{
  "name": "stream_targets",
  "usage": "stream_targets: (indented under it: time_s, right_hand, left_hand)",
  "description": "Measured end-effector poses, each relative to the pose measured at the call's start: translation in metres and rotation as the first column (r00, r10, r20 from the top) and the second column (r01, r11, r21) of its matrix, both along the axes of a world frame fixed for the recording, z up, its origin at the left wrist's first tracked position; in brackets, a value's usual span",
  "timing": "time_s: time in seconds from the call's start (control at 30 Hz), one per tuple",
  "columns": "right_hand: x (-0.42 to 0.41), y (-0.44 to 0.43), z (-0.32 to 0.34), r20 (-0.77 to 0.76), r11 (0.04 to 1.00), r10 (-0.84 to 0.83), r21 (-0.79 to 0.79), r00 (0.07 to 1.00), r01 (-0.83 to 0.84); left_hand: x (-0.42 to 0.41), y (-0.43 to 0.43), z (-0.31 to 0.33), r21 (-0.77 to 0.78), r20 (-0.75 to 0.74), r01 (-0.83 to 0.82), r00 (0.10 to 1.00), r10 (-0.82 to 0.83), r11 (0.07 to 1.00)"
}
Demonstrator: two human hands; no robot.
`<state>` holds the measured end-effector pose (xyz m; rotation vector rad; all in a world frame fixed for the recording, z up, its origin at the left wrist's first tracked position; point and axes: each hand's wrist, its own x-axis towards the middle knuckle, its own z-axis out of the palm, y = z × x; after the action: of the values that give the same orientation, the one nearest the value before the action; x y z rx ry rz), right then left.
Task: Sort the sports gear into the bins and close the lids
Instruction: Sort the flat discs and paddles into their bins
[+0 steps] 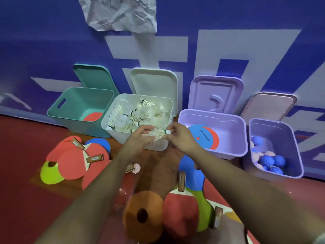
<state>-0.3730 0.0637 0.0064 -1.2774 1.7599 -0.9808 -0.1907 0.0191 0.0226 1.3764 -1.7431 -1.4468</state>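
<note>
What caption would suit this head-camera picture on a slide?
Left hand and right hand hold one shuttlecock at the front rim of the white bin; paddles and cones lie on the floor.

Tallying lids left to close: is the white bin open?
Open: the lid stands raised behind the white bin, shuttlecocks showing inside.

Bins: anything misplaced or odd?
Paddles are split: a red paddle is in the teal bin, a blue-and-red paddle in the purple bin. One pink ball lies on the floor, far from the ball bin.
</note>
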Motion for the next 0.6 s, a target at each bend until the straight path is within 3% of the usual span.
stream_targets:
  time_s: [0.17, 0.27, 0.33, 0.4, 0.5, 0.6]
  right_hand:
    - [0.044, -0.06, 0.002, -0.156, 1.0, -0.026, 0.002, 0.987, 0.027]
    - [0.057, -0.083, -0.003, -0.263, 0.998, -0.025, 0.041, 0.964, 0.037]
    - [0.063, -0.085, -0.004, -0.323, 0.997, -0.032, 0.055, 0.946, 0.053]
    - [0.07, -0.078, -0.003, -0.343, 0.996, -0.077, 0.01, 0.936, 0.086]
    - [0.089, -0.053, -0.005, -0.335, 0.993, -0.116, -0.076, 0.935, 0.095]
    - [0.117, -0.027, -0.025, -0.284, 0.996, -0.092, -0.027, 0.954, 0.088]
  left_hand:
    - [0.029, -0.067, -0.007, -0.137, 0.049, 0.014, 0.999, -0.008, 0.99]
    - [0.031, -0.098, -0.012, -0.104, 0.044, -0.007, 0.999, 0.011, 0.995]
    - [0.039, -0.112, -0.018, -0.111, 0.138, 0.046, 0.99, -0.03, 0.993]
    - [0.056, -0.122, -0.026, -0.165, 0.191, 0.072, 0.981, -0.04, 0.984]
    - [0.089, -0.117, -0.036, -0.203, 0.133, 0.045, 0.991, -0.018, 0.978]
    - [0.132, -0.095, -0.055, -0.179, 0.112, 0.043, 0.993, -0.023, 0.983]
